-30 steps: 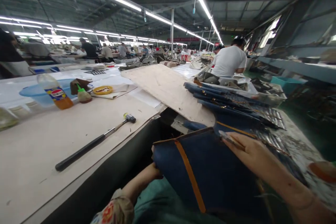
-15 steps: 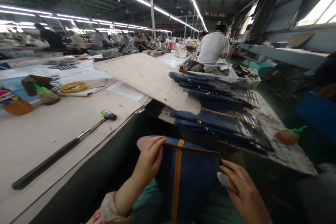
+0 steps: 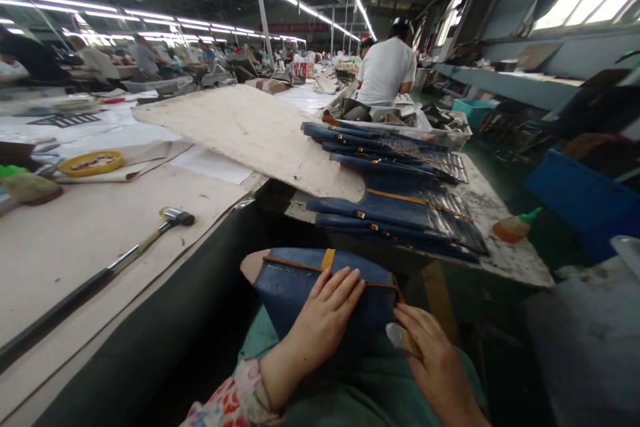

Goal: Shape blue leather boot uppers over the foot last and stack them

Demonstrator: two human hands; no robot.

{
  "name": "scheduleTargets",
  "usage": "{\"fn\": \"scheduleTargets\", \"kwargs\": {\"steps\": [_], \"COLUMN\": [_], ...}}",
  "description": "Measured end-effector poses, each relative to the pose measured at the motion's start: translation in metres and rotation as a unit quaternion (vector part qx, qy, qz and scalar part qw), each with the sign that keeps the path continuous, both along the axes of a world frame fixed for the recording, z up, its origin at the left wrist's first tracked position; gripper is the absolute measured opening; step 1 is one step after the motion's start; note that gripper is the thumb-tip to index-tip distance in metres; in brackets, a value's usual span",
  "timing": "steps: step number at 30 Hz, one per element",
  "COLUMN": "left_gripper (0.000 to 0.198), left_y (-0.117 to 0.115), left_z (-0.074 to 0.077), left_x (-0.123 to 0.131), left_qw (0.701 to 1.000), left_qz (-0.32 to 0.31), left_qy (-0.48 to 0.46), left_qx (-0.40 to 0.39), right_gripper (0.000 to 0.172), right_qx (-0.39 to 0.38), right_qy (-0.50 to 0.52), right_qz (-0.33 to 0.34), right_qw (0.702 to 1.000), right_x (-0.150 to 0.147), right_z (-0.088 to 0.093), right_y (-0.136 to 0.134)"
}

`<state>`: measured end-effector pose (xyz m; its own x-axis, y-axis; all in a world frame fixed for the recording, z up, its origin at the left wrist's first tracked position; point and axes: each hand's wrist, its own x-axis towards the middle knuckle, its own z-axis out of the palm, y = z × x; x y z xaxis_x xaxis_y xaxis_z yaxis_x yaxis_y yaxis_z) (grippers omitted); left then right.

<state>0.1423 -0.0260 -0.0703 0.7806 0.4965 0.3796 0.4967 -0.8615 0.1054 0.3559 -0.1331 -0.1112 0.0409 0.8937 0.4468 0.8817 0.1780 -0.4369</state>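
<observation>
Over my lap rests a blue leather-like piece [image 3: 287, 290] with a brown trimmed edge and a yellow-brown strap [image 3: 328, 259]; its left end shows a pinkish-tan tip. My left hand [image 3: 325, 320] lies flat on it just below the strap, fingers stretched out and close together. At the piece's right corner my right hand [image 3: 435, 360] is closed, with fingertips at the edge. It holds a small tool [image 3: 395, 335] with a pale rounded end and a tan handle; the tool's exact kind is unclear.
A hammer [image 3: 145, 240] lies on the worktable [image 3: 100, 213] to the left, with a yellow dish [image 3: 93, 163] and a green-capped glue bottle [image 3: 30, 185] beyond. Ahead are a large tan board [image 3: 240, 127], stacked blue pieces [image 3: 400, 213] and another bottle [image 3: 515, 225]. A person [image 3: 387, 67] sits farther off.
My left hand has moved from the piece's upper left edge to flat on its middle, below the strap. My right hand stays at the right corner with the tool. The view has shifted right.
</observation>
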Motion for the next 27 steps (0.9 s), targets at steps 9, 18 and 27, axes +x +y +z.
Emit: {"fn": "scheduleTargets", "kwargs": {"steps": [9, 18, 27], "left_gripper": [0.034, 0.040, 0.033], "left_y": [-0.005, -0.006, -0.003], "left_z": [0.010, 0.008, 0.020], "left_x": [0.025, 0.051, 0.064], "left_qw": [0.998, 0.995, 0.992], "left_qz": [0.035, -0.031, -0.039], "left_qy": [0.013, 0.051, 0.085], "left_qx": [-0.042, -0.077, -0.089], "right_gripper": [0.043, 0.031, 0.048], "right_qx": [-0.018, -0.046, -0.072], "right_qy": [0.046, 0.201, 0.062], "right_qz": [0.000, -0.102, -0.080], "right_qw": [0.999, 0.973, 0.992], "right_x": [0.007, 0.016, 0.025], "right_z": [0.002, 0.021, 0.024], "right_y": [0.004, 0.013, 0.017]}}
